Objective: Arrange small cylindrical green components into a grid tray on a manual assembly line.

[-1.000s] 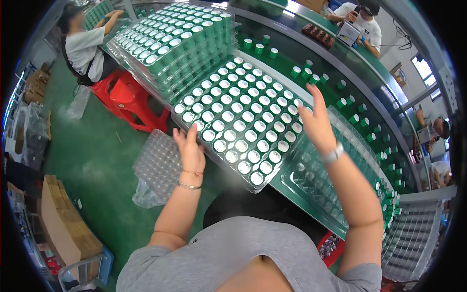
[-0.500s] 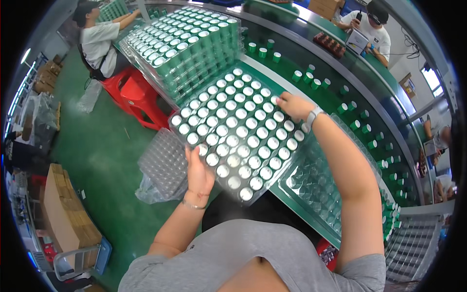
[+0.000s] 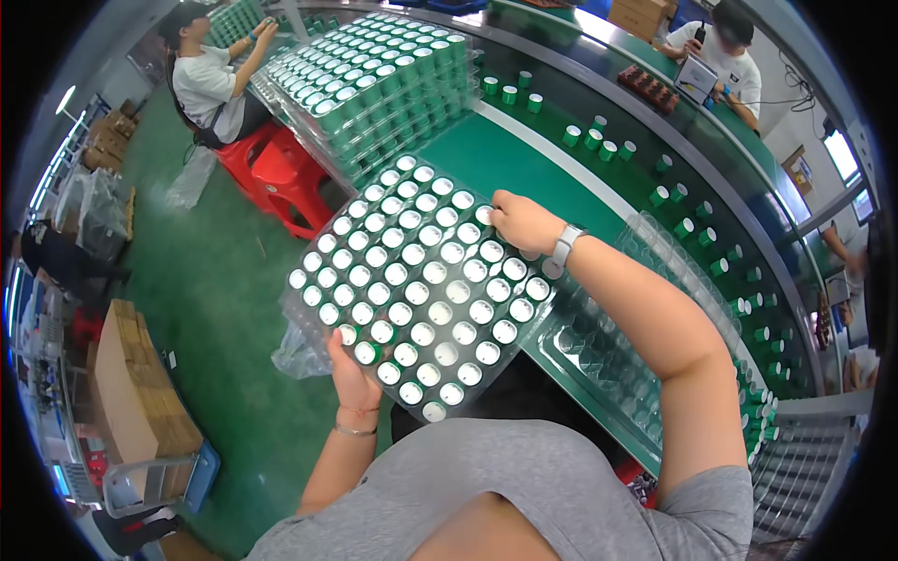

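Observation:
Between my two hands is a clear plastic tray (image 3: 323, 227) filled with rows of small green cylinders with white tops (image 3: 396, 274). My left hand (image 3: 354, 374) grips its near left edge, thumb on top and the other fingers hidden beneath. At the far right edge, my right hand (image 3: 526, 224) is closed on the rim, its fingertips by a cylinder. The tray is held out over the bench edge, its near corner close to my body. Beyond it on the left stands a tall stack of similar filled trays (image 3: 393, 93).
Empty clear trays (image 3: 599, 346) lie on the green bench to the right. A curved conveyor (image 3: 645, 173) carries scattered green cylinders. Red stools (image 3: 285, 173) stand left of the bench. One co-worker (image 3: 210, 79) sits at far left; another (image 3: 725, 61) is across the conveyor.
Both hands have drawn the filled tray toward my body and to the left, away from the stack. More of the green bench top shows behind it. The far-left co-worker's hands have risen.

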A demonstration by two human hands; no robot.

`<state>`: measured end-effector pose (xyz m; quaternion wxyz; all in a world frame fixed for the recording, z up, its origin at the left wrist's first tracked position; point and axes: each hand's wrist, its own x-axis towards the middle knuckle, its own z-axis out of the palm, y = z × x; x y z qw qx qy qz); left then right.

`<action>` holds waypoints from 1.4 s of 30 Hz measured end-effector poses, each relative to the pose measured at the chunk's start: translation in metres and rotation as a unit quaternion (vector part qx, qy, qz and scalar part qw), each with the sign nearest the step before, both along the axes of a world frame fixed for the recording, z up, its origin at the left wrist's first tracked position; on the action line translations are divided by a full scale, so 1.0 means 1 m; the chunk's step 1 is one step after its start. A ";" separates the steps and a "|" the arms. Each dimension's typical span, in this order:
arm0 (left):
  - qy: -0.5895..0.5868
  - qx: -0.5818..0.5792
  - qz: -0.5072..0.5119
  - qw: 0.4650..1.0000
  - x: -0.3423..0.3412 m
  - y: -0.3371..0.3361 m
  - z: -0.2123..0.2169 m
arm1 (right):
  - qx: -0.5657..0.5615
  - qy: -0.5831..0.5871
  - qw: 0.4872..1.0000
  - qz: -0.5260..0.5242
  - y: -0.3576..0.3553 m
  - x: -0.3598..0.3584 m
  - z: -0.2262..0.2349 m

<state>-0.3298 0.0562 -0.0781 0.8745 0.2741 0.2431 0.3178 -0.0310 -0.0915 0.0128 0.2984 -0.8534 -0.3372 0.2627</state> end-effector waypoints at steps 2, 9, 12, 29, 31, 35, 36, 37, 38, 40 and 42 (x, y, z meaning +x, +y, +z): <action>0.012 0.037 0.035 0.999 -0.016 -0.002 0.009 | 0.027 -0.032 0.999 0.020 0.006 -0.010 -0.003; 0.061 0.053 0.068 0.994 -0.095 0.013 0.052 | 0.060 -0.035 0.991 0.117 0.044 -0.063 0.019; 0.059 0.064 0.090 0.992 -0.120 0.013 0.071 | 0.104 -0.032 0.985 0.136 0.068 -0.085 0.027; -0.046 0.406 -0.030 0.912 -0.094 0.032 0.155 | 0.208 -0.119 0.933 0.269 0.104 0.023 0.102; -0.020 0.407 -0.015 0.913 -0.088 0.059 0.141 | 0.124 -0.568 0.730 0.359 0.088 0.005 0.111; -0.045 0.202 -0.054 0.977 -0.016 0.130 0.112 | 0.099 -0.287 0.951 0.062 0.088 -0.004 0.087; -0.022 0.170 -0.032 0.985 0.012 0.130 0.106 | 0.091 -0.292 0.951 0.044 0.084 0.011 0.080; -0.039 0.190 -0.040 0.980 0.035 0.158 0.114 | 0.091 -0.315 0.944 0.032 0.102 0.039 0.099; -0.018 0.186 -0.045 0.981 0.049 0.164 0.110 | 0.072 -0.318 0.945 0.009 0.105 0.048 0.091; 0.006 0.176 -0.053 0.983 0.074 0.173 0.096 | 0.016 -0.306 0.952 0.010 0.115 0.060 0.076; 0.062 0.160 0.010 0.985 0.095 0.183 0.091 | 0.022 -0.261 0.964 -0.050 0.128 0.039 0.074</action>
